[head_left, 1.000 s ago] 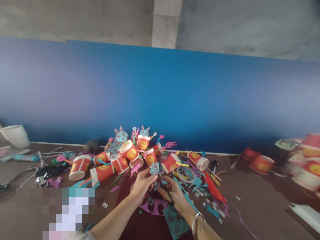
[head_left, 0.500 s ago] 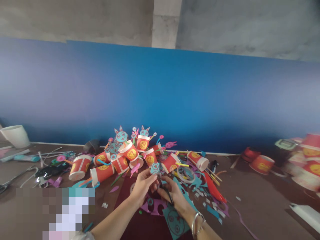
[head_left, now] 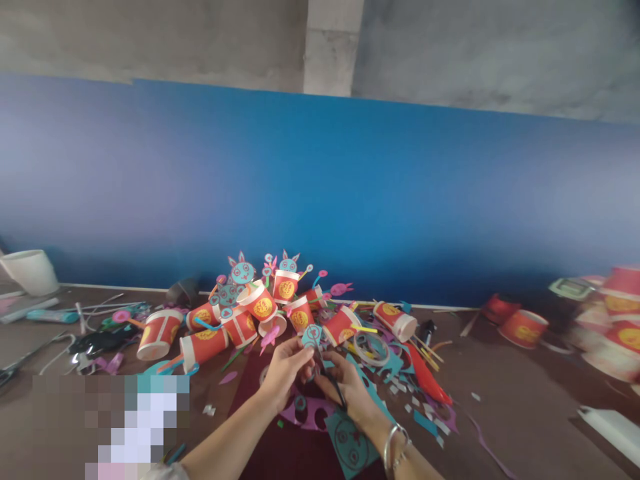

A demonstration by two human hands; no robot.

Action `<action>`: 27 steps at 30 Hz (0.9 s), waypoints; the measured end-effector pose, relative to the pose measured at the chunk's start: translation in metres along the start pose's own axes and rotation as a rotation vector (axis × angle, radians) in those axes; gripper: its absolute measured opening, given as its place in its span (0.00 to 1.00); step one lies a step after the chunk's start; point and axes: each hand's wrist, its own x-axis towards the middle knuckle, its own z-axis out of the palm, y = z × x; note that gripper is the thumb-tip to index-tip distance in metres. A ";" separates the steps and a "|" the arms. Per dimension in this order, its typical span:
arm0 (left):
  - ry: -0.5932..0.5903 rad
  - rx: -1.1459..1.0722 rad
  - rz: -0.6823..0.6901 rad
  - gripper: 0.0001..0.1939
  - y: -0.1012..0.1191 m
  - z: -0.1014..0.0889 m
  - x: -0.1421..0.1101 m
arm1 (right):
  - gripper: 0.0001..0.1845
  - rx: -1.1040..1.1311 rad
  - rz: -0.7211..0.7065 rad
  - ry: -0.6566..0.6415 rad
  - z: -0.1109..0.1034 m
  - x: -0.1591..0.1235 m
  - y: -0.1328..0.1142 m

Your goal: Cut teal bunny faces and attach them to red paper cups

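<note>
My left hand (head_left: 284,377) pinches a small teal paper cutout (head_left: 311,335) with a drawn face, held up over the table. My right hand (head_left: 350,390) grips black scissors (head_left: 334,385), blades pointing up at the cutout's lower edge. Under my hands lie a dark red sheet (head_left: 280,440), a purple sheet with round holes (head_left: 313,412) and a teal sheet with drawn circles (head_left: 350,447). A silver bracelet (head_left: 395,445) circles my right wrist.
Behind my hands is a heap of red paper cups (head_left: 250,313) with teal bunny heads and coloured straws. Paper scraps (head_left: 425,413) litter the right. More red cups (head_left: 617,320) stand far right, a white tub (head_left: 31,271) far left, tools (head_left: 95,340) left.
The hands hold nearly the same pose; the teal cutout has turned slightly in my left fingers against the scissors.
</note>
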 end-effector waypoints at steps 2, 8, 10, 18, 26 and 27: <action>0.006 -0.004 0.001 0.15 -0.001 0.000 0.000 | 0.24 -0.016 0.007 0.007 0.000 -0.001 -0.001; -0.007 0.007 -0.002 0.15 0.002 0.000 -0.001 | 0.26 -0.020 -0.003 0.011 -0.001 0.000 0.002; -0.019 0.015 -0.001 0.15 0.003 0.001 -0.002 | 0.27 -0.017 -0.005 -0.010 -0.001 0.001 0.002; -0.044 0.014 -0.003 0.14 0.005 0.001 -0.002 | 0.27 0.014 -0.007 -0.021 0.001 -0.001 -0.002; -0.007 -0.006 -0.004 0.15 0.001 0.000 0.000 | 0.27 -0.006 0.013 0.004 0.001 -0.002 -0.004; -0.003 -0.006 -0.003 0.15 0.001 -0.001 0.000 | 0.27 -0.007 0.011 0.004 0.001 -0.002 -0.004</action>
